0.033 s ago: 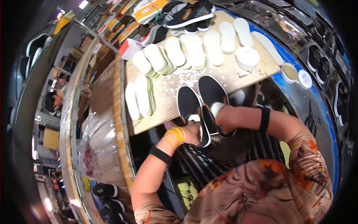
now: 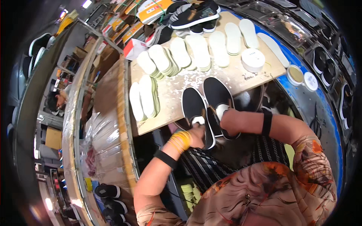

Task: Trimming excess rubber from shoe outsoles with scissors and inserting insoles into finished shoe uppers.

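Observation:
Two black slip-on shoes with white sole edges lie side by side, toes on the board and heels over its near edge toward my lap. My left hand (image 2: 197, 137), with yellow bands at the wrist, grips the left shoe (image 2: 193, 102) at its opening. A white insole (image 2: 198, 120) shows just ahead of the fingers. My right hand (image 2: 229, 122) reaches into the opening of the right shoe (image 2: 217, 91), where another white insole (image 2: 221, 110) is partly visible. Its fingers are mostly hidden inside. Both hands appear closed on the shoes.
Stacks of pale insoles (image 2: 198, 52) line the far and left sides of the wooden board (image 2: 169, 113). White scraps (image 2: 194, 80) are scattered before the shoes. A round white tub (image 2: 253, 60) stands at right, an opened tin (image 2: 295, 75) beyond it. More shoes (image 2: 196, 17) lie at the back.
The whole view has shifted slightly, so everything sits a little further right. Both hands and shoes keep about the same places on the board.

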A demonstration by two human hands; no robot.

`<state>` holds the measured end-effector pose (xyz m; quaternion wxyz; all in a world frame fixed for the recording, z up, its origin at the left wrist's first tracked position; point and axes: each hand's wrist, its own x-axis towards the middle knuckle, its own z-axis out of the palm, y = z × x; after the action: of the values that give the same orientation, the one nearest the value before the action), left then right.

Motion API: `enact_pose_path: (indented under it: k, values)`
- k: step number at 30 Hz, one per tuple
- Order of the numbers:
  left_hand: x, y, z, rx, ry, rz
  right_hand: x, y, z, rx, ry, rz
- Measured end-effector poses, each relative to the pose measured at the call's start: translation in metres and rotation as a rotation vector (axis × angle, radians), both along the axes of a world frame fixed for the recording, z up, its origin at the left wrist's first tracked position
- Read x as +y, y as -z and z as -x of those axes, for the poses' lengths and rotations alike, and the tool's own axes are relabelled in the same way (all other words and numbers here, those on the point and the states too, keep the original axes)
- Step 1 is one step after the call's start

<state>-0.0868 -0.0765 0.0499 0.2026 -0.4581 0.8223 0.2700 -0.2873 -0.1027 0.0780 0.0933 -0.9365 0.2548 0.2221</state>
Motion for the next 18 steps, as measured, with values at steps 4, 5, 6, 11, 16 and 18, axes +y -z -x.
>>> enact_pose_path:
  k: [4,5,6,11,16,18]
  values:
    - [0.018,-0.009,0.035,-0.197,-0.079,0.365,0.005,0.020,-0.013,-0.026,-0.042,0.172]
    - [0.016,-0.012,0.034,-0.193,-0.099,0.335,0.003,0.014,-0.011,-0.058,-0.025,0.126]
    - [0.013,-0.015,0.031,-0.186,-0.117,0.303,-0.004,0.016,-0.011,-0.047,-0.047,0.058]
    - [-0.018,-0.030,0.014,0.675,-0.950,-0.352,-0.011,-0.005,0.018,-0.421,0.128,-0.232]
    - [-0.010,0.014,0.053,0.422,-0.706,0.462,0.013,-0.061,0.046,-0.940,0.204,-0.272]
    - [-0.013,0.017,0.052,0.537,-0.762,0.434,0.013,-0.055,0.062,-0.945,0.258,-0.182]
